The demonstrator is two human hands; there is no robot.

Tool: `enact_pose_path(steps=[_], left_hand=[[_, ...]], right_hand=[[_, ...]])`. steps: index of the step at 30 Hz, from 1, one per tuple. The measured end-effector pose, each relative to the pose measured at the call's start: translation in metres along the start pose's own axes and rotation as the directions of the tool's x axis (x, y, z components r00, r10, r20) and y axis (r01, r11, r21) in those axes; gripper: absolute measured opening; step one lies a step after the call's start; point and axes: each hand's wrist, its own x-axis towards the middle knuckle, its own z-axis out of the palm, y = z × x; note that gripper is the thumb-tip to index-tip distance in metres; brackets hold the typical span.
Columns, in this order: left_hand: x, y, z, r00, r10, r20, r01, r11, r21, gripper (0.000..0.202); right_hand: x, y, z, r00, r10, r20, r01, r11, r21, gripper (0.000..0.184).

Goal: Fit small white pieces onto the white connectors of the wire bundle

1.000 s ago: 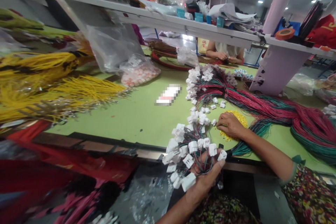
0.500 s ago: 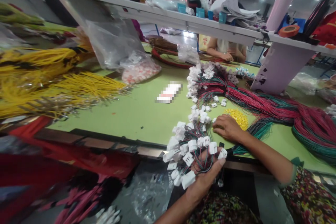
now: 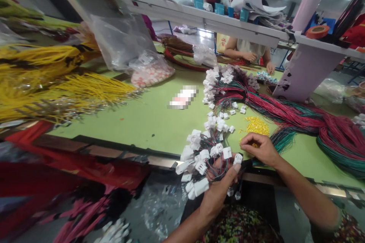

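Observation:
My left hand (image 3: 218, 186) is closed around a bundle of thin wires (image 3: 212, 167) at the table's front edge. White plastic connectors (image 3: 196, 140) cap the wire ends and fan out above the hand. One white connector (image 3: 238, 158) stands at the tip of my left thumb. My right hand (image 3: 261, 148) hovers just right of the bundle, thumb and fingertips pinched together. Whatever the pinch holds is too small to make out. Beside it lies a pile of tiny yellow pieces (image 3: 257, 126), a few of them scattered toward the fingers.
Red, green and black wires (image 3: 285, 110) with white connectors stretch across the right side. Yellow cables (image 3: 94, 91) cover the left. A bag of pale orange parts (image 3: 152, 72) rests near a divider. A shelf (image 3: 182, 9) spans overhead; a person (image 3: 248, 51) works across the table.
My right hand has moved right, away from the white connectors, and its fingertips have come together beside the yellow pile. My left hand keeps its hold on the wires, barely shifted.

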Motion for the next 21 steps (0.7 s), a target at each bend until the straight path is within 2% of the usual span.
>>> enact_pose_path(steps=[3,7,16,21], left_hand=[[0.001,0.001,0.000,0.997,0.039,0.067,-0.038,0.999,-0.018,0.040],[0.001,0.004,0.001,0.995,0.036,0.093,-0.031,0.998,-0.048,0.039],[-0.001,0.011,0.005,0.995,0.014,0.098,-0.009,0.999,-0.047,0.041],[0.000,0.010,0.004,0.992,0.017,0.126,-0.013,0.999,-0.031,0.040]], right_hand=[[-0.021,-0.011,-0.001,0.994,0.080,-0.071,-0.066,0.982,0.178,0.011],[-0.035,-0.016,0.002,0.985,0.129,-0.114,-0.102,0.971,0.215,0.010],[-0.041,-0.028,0.005,0.986,0.001,-0.169,0.021,0.992,0.128,0.006],[-0.043,-0.027,0.011,0.963,-0.079,-0.258,0.102,0.992,0.079,0.002]])
